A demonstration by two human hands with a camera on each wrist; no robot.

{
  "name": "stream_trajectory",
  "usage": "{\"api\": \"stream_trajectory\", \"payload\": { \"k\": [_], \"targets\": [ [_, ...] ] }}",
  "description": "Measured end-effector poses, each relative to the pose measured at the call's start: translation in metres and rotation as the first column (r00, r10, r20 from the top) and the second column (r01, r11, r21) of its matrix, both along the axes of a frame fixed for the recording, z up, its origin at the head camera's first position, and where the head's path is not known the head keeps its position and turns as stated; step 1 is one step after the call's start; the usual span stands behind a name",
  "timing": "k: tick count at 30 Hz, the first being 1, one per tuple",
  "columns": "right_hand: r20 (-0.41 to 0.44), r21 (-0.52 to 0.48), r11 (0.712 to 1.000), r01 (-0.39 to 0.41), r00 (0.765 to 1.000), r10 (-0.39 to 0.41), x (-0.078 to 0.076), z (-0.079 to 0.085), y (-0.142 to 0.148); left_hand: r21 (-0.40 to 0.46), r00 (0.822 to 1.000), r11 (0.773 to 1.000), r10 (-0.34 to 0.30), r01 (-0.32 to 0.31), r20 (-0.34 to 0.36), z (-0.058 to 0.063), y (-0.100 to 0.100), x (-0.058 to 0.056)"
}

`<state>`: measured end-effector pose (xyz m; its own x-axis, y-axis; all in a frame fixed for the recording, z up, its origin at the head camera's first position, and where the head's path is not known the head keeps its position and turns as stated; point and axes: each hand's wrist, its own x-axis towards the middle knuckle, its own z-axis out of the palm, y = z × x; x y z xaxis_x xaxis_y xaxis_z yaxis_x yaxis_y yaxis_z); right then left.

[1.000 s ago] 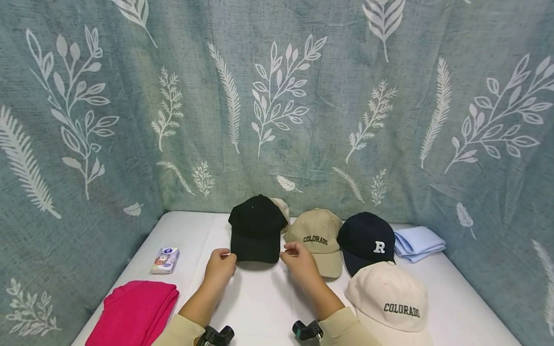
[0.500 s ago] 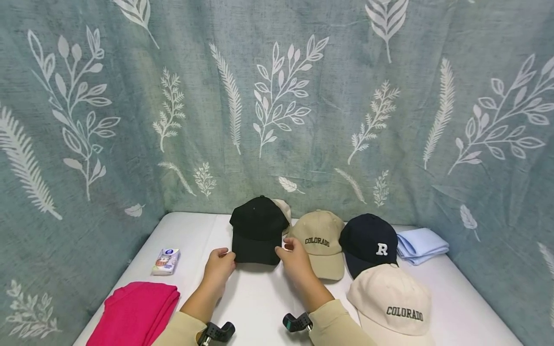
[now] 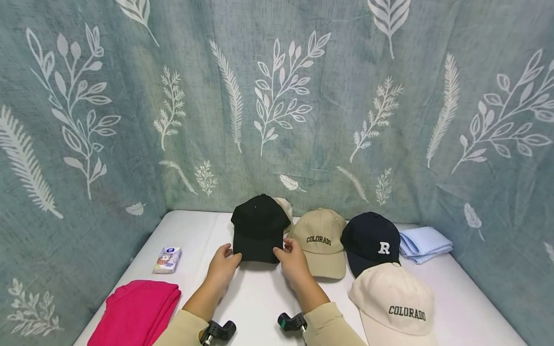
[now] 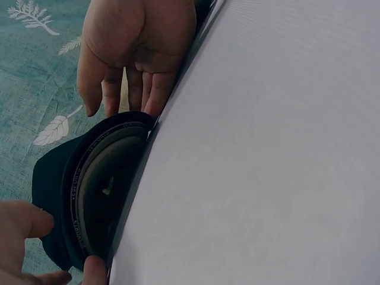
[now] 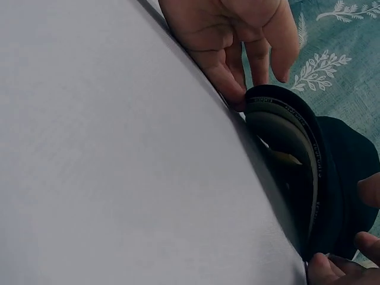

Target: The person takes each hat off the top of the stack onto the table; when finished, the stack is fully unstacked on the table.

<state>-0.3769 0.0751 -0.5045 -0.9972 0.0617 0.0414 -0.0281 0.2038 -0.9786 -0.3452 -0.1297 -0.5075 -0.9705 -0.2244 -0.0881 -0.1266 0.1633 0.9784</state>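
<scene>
A black cap (image 3: 261,221) sits at the far middle of the white table, its brim toward me. At the brim's left edge is my left hand (image 3: 221,270), thumb and fingers apart and reaching to it. On the opposite edge, my right hand (image 3: 295,263) has its thumb overlapping the brim corner, fingers extended beside it. From the left wrist, the right hand's (image 4: 139,35) long, loose fingers meet the cap's (image 4: 56,172) rim, and the left thumb lies near its edge. Likewise, the left hand's (image 5: 234,29) fingertips reach the black cap (image 5: 341,178) in the right wrist view.
Right of the black cap stand a tan Colorado cap (image 3: 318,230), a navy R cap (image 3: 368,238) and a cream Colorado cap (image 3: 389,293). Folded light-blue cloth (image 3: 426,242) lies behind. A tissue pack (image 3: 167,259) and folded pink cloth (image 3: 136,307) are at left.
My right hand has moved left from beside the cap to its brim. The left thumb and fingers have spread a little. The cap stays about where it was.
</scene>
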Motion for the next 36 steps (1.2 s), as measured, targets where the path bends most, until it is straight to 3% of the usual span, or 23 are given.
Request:
{"api": "stream_trajectory", "payload": {
  "k": [11, 17, 24, 36],
  "targets": [
    [-0.007, 0.008, 0.999, -0.037, 0.999, 0.037, 0.003, 0.002, 0.005, -0.023, 1.000, 1.000, -0.017, 0.017, -0.011, 0.002, 0.000, -0.001],
    [-0.029, -0.003, 0.996, -0.089, 0.996, 0.088, 0.008, 0.002, 0.002, -0.024, 1.000, 1.000, 0.011, -0.011, -0.014, 0.002, 0.000, 0.001],
    [-0.029, -0.006, 0.998, -0.062, 0.998, 0.062, 0.010, 0.001, -0.002, -0.024, 1.000, 1.000, 0.002, -0.003, -0.027, 0.001, -0.003, 0.003],
    [-0.025, -0.049, 0.995, -0.087, 0.996, 0.086, 0.012, -0.001, 0.000, -0.015, 0.999, 0.999, -0.028, 0.028, -0.025, 0.003, -0.011, 0.009]
  ]
}}
